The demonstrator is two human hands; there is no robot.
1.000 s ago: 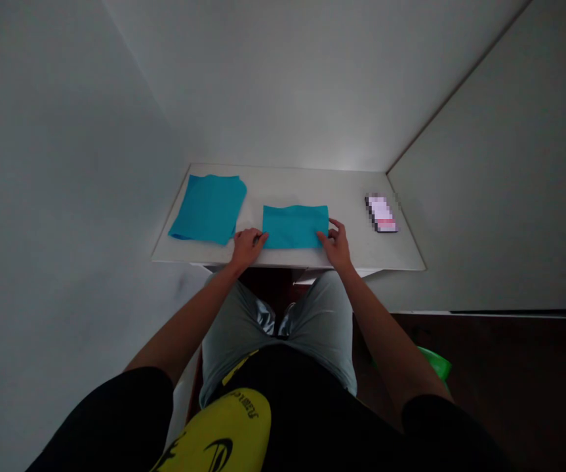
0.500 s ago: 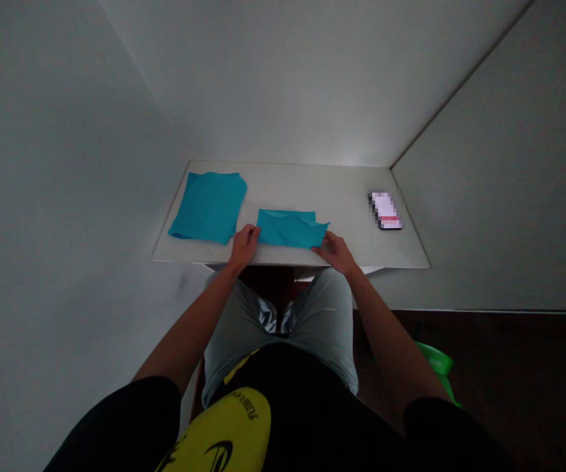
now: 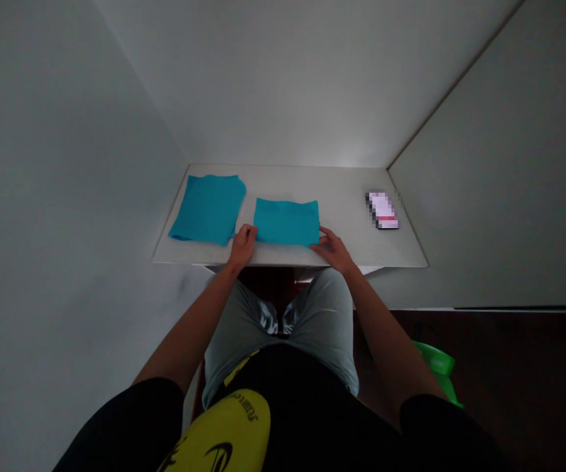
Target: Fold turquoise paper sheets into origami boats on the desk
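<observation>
A thin bright-blue sheet (image 3: 286, 223), paper by its look, is spread over the table just in front of me as a wide rectangle with a slightly wavy far edge. Closed fingers of my left hand (image 3: 244, 245) pinch its near left corner. At the right edge, my right hand (image 3: 332, 250) grips the sheet between thumb and fingers near the lower corner. To the left of my left hand lies a loose pile of larger blue sheets (image 3: 208, 208), their edges uneven.
A phone (image 3: 382, 210), its screen lit and blurred, lies toward the right end of the narrow white table (image 3: 287, 182). Walls close in the back and left. Below on the right, a green plastic object (image 3: 435, 359) stands over the dark floor.
The blue sheet between my hands was creased, with its right corner sticking out; now it lies flatter and reaches farther back. Both hands stay at nearly the same spots.
</observation>
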